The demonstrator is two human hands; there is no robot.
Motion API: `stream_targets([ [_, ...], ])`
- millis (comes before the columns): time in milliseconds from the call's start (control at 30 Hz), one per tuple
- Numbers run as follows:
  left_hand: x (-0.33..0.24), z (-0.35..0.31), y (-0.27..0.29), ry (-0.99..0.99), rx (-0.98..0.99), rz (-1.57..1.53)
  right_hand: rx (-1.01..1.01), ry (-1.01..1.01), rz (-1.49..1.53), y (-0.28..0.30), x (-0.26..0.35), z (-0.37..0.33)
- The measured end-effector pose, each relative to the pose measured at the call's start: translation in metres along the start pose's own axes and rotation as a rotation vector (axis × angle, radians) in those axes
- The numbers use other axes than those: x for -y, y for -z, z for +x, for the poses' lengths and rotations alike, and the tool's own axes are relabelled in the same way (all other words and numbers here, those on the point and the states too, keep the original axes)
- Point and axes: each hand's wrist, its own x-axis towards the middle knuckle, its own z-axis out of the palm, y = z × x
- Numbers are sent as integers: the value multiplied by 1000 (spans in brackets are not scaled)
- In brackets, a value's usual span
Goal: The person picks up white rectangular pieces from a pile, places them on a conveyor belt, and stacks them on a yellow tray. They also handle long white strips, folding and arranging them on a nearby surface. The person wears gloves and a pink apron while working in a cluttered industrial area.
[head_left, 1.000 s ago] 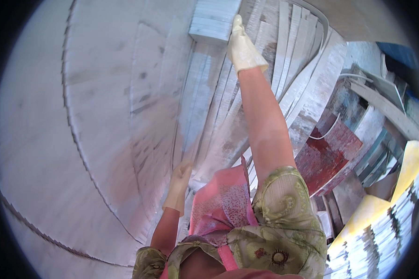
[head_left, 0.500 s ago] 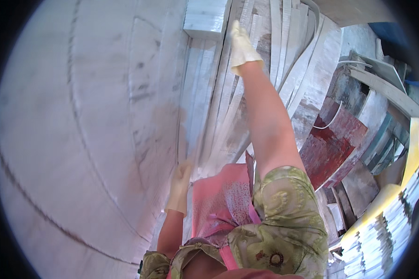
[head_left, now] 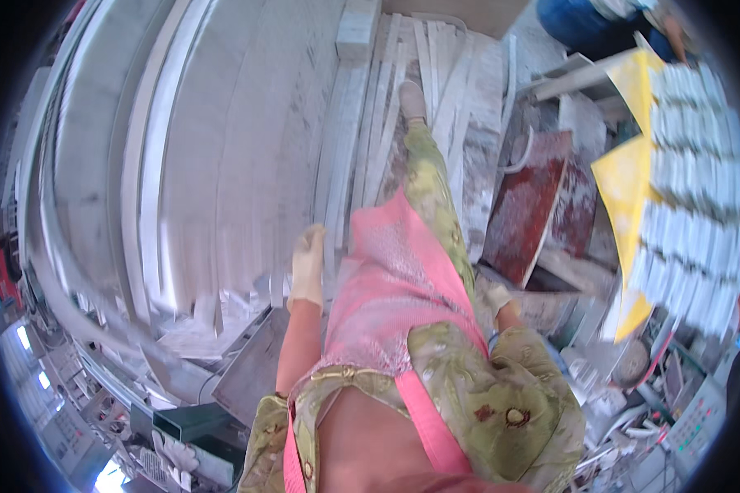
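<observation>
Slabs (head_left: 238, 148), big and grey, are on the left in the head view. The gloved left hand (head_left: 308, 246) is just beside them; the gloved right hand (head_left: 495, 297) is near a red board (head_left: 522, 212). I can't tell if either is spread or pinching. One shoe (head_left: 413, 100) is among loose strips (head_left: 452, 103); if they slide, a fall could come.

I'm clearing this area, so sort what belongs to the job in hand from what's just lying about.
Likely in use:
large pale panel, nearest the left gloved hand
pink apron, worn

Likely just lying about:
loose pale strips
red-stained board
pale plank
</observation>
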Motion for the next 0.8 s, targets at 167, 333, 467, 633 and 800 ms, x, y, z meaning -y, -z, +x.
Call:
stream_targets([
  [167, -45, -18, -12, -65, 50, -126, 181, -477, 538, -83, 41, -182],
  [333, -69, -27, -38, -174, 192, -88, 162, -548, 583, -110, 43, -239],
  [467, -5, -22, -68, -131, 268, 90, 121, -392, 252, -162, 13, -247],
  [633, 115, 21, -68, 89, 597, 491, -72, -802, 500, -240, 10, -275],
  [800, 135, -9, -54, 284, 631, 744, -110, -946, 763, -248, 42, -332],
])
